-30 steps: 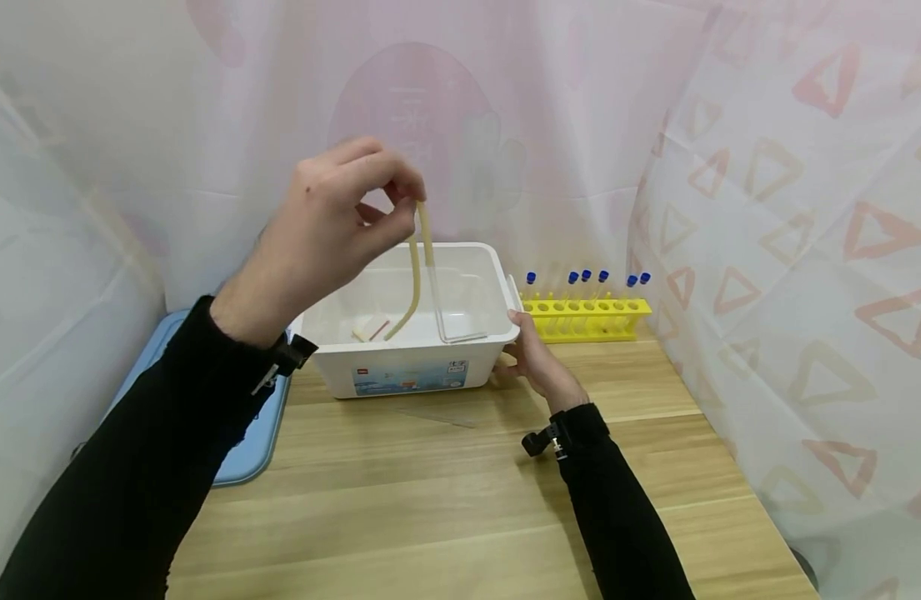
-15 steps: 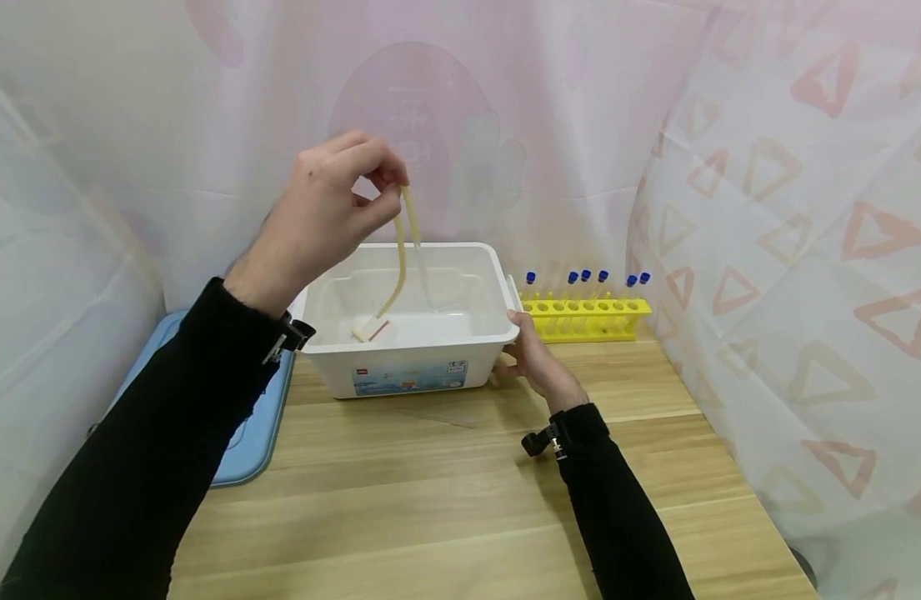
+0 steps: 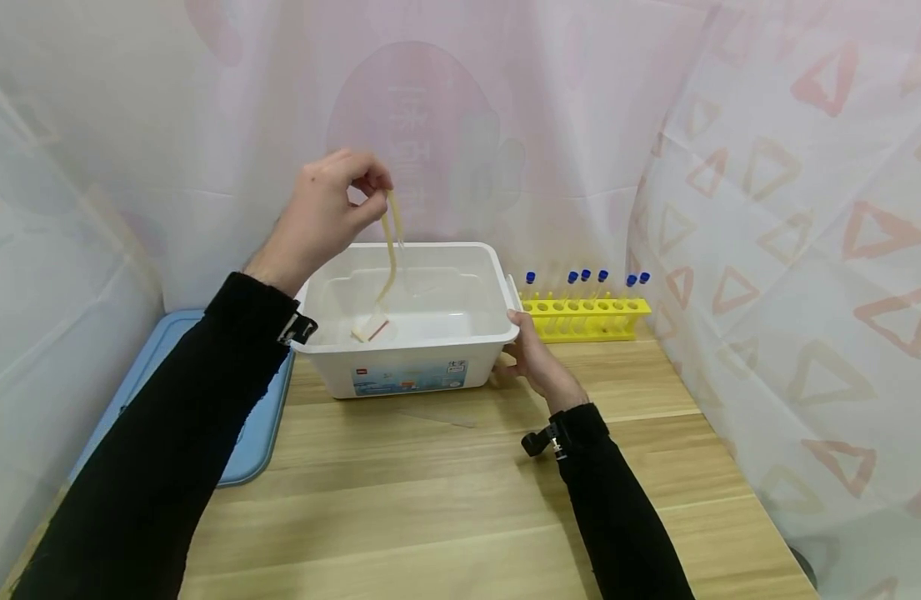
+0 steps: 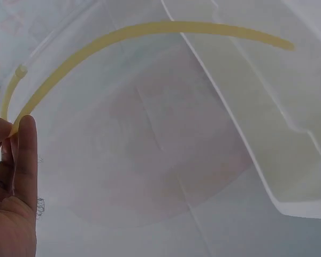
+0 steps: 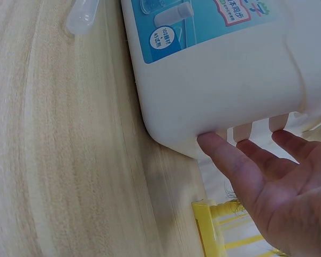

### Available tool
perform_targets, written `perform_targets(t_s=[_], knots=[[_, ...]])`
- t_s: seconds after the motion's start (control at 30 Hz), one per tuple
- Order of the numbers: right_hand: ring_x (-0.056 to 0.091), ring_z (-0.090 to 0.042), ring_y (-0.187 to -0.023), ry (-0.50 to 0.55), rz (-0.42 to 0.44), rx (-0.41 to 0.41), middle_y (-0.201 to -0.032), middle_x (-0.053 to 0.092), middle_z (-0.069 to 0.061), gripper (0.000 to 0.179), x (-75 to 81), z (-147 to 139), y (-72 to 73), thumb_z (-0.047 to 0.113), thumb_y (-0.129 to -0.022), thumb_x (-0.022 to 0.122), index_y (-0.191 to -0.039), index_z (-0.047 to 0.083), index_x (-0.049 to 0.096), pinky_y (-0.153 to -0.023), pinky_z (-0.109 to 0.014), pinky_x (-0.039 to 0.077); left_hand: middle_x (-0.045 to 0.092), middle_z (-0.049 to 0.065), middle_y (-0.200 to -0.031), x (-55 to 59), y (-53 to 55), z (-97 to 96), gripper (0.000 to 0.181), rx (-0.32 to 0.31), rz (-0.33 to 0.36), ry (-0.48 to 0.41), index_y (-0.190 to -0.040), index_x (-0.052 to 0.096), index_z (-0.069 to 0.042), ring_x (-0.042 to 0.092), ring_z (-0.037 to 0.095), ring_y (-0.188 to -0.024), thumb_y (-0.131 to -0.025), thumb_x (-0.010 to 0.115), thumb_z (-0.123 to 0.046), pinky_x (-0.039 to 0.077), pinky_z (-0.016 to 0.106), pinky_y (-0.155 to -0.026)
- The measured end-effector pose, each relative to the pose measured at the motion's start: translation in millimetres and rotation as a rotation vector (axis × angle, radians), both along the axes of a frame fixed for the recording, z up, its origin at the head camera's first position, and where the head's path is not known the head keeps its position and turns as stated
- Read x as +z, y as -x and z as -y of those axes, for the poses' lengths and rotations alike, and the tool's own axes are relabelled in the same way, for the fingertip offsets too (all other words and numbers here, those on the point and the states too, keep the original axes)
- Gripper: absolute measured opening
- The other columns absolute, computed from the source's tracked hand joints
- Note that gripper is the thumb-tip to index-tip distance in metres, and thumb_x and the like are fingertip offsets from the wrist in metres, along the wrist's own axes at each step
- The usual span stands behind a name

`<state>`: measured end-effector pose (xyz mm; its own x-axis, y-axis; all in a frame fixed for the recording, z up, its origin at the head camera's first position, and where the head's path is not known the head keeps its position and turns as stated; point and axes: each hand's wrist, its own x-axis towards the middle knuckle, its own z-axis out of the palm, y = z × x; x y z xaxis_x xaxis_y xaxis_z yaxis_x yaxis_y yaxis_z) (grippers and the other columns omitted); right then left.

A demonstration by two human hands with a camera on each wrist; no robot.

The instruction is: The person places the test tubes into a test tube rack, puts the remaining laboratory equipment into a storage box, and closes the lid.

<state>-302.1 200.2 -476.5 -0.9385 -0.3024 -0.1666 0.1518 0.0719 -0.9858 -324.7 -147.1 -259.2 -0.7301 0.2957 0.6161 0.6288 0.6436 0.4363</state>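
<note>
In the head view my left hand (image 3: pixel 317 217) is raised above the left part of a white plastic bin (image 3: pixel 332 367). Its thumb and fingers pinch a folded yellow rubber tube (image 4: pixel 171 27), whose long end droops into the bin. A clear tube (image 4: pixel 49 39) is fitted to the tube's shorter end. Against the bin's right end rests my right hand (image 3: pixel 538 362); the right wrist view shows its fingertips pressing the outer wall (image 5: pixel 214 91), fingers fairly straight. Small pale and red-edged pieces (image 3: pixel 370 328) lie on the bin floor.
A yellow rack (image 3: pixel 588 320) of blue-capped test tubes stands right of the bin. To the left lies a blue lid (image 3: pixel 253 454), partly under the left sleeve. A thin clear plastic piece (image 3: pixel 437 419) lies in front of the bin. Patterned curtains surround the wooden table (image 3: pixel 400 517).
My left hand has moved left, first rising and then lowering slightly, carrying the rubber tube and clear tube away from the bin's middle. The right hand and bin have stayed put.
</note>
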Motion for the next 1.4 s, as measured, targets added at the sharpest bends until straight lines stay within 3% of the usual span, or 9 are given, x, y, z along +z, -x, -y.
perform_targets(t_s=[0.37,0.63,0.8,0.93,1.13,1.23,1.4], knots=[[0.035,-0.052,-0.177,-0.007,0.008,-0.006,-0.192,0.029,-0.018,0.089,0.4,0.3,0.5,0.073,-0.112,0.028,-0.189,0.031,0.016,-0.128,-0.086,0.044,0.077,0.018,-0.122,-32.9,37.7,0.5,0.015,-0.003,0.066,-0.074,-0.120,0.079,-0.002,0.076,0.032,-0.116,-0.112,0.065,-0.002,0.051,0.018,-0.091],[0.036,-0.051,-0.177,-0.007,0.012,-0.015,-0.192,0.030,-0.017,0.089,0.6,-0.3,-0.5,0.076,-0.111,0.030,-0.189,0.033,0.018,-0.127,-0.086,0.046,0.077,0.015,-0.120,-55.5,59.2,0.0,0.015,-0.016,0.024,-0.117,-0.118,0.080,-0.003,0.076,0.027,-0.115,-0.112,0.067,-0.002,0.051,0.009,-0.085],[0.036,-0.051,-0.177,-0.011,0.018,-0.014,-0.193,0.029,-0.016,0.089,0.6,0.1,0.1,0.076,-0.111,0.029,-0.189,0.034,0.016,-0.128,-0.085,0.046,0.078,0.016,-0.121,-69.5,69.9,0.7,0.015,-0.057,-0.002,-0.054,-0.118,0.081,-0.002,0.076,0.029,-0.115,-0.111,0.068,-0.001,0.051,0.008,-0.087],[0.034,-0.052,-0.178,-0.008,0.020,-0.007,-0.193,0.028,-0.017,0.089,0.8,0.3,1.5,0.075,-0.111,0.028,-0.189,0.033,0.015,-0.128,-0.085,0.045,0.079,0.016,-0.120,-78.5,76.7,1.7,0.013,-0.117,-0.026,0.043,-0.115,0.081,-0.003,0.077,0.030,-0.113,-0.110,0.071,0.002,0.055,0.016,-0.088],[0.034,-0.051,-0.178,-0.007,0.021,-0.006,-0.192,0.029,-0.017,0.089,0.7,-0.3,-0.1,0.074,-0.111,0.028,-0.189,0.033,0.016,-0.129,-0.085,0.044,0.079,0.014,-0.121,-91.5,84.7,2.3,0.012,-0.186,-0.013,0.179,-0.116,0.081,-0.004,0.077,0.030,-0.114,-0.111,0.074,0.003,0.065,0.041,-0.093],[0.035,-0.050,-0.178,-0.006,0.017,-0.006,-0.191,0.030,-0.017,0.089,0.6,-0.6,-1.3,0.074,-0.111,0.029,-0.189,0.033,0.018,-0.128,-0.085,0.045,0.078,0.015,-0.122,-97.0,87.4,3.4,0.012,-0.201,0.031,0.182,-0.118,0.081,-0.003,0.076,0.032,-0.116,-0.111,0.074,0.004,0.066,0.048,-0.097],[0.036,-0.051,-0.177,-0.002,0.009,-0.003,-0.191,0.032,-0.017,0.088,0.1,-1.7,-1.8,0.074,-0.111,0.030,-0.188,0.033,0.020,-0.127,-0.086,0.046,0.077,0.016,-0.123,-103.2,92.6,5.1,0.013,-0.205,0.070,0.176,-0.119,0.081,-0.004,0.075,0.034,-0.118,-0.112,0.074,0.003,0.065,0.051,-0.101]])
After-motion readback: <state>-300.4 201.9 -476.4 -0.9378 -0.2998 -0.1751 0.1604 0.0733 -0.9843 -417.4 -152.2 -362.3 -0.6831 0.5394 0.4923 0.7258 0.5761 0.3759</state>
